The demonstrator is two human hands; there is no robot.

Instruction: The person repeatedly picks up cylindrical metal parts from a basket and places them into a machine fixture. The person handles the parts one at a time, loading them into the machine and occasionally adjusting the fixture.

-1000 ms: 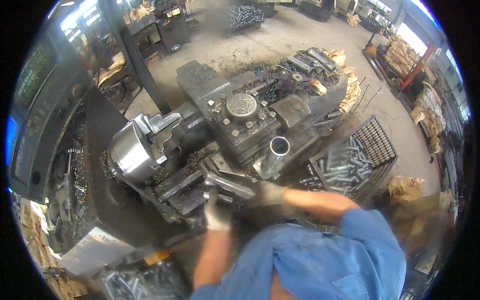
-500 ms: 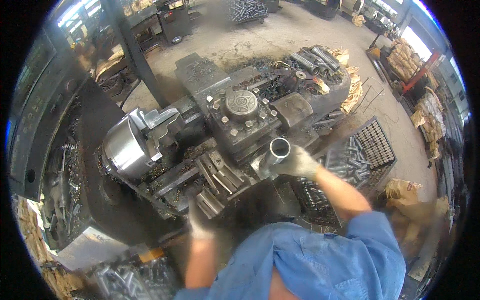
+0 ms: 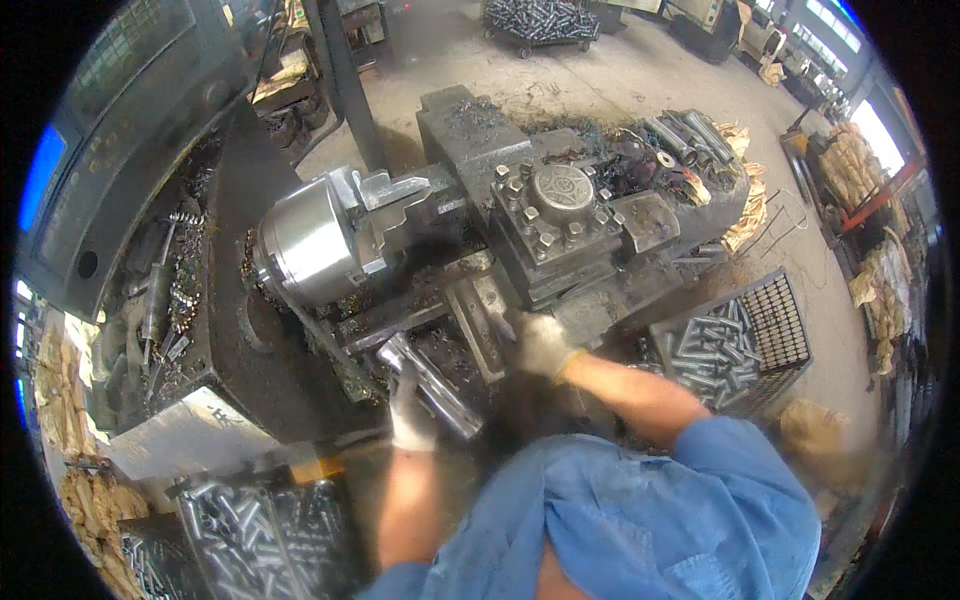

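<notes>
My gloved left hand (image 3: 410, 412) is closed round a shiny metal tube (image 3: 432, 388), which lies slantwise in front of the lathe bed. To its right, my gloved right hand (image 3: 545, 347) is beside the lathe carriage. Its fingers are curled at a small grey piece (image 3: 507, 326), blurred and partly hidden, whose kind I cannot make out. Behind the left hand is the lathe's bright round chuck (image 3: 310, 240) with stepped jaws. The square tool post (image 3: 562, 195), ringed with bolts, stands beyond the right hand.
A black crate (image 3: 785, 325) of short metal tubes stands on the right. More metal pieces (image 3: 265, 530) fill containers at lower left. Larger tubes (image 3: 690, 140) lie on the machine's far end. A cart of parts (image 3: 540, 22) stands on the floor behind. Metal shavings (image 3: 185, 300) lie at left.
My right hand has moved left toward the carriage, and the upright tube it held no longer shows there. A tube is now plainly visible in my left hand. The view has shifted.
</notes>
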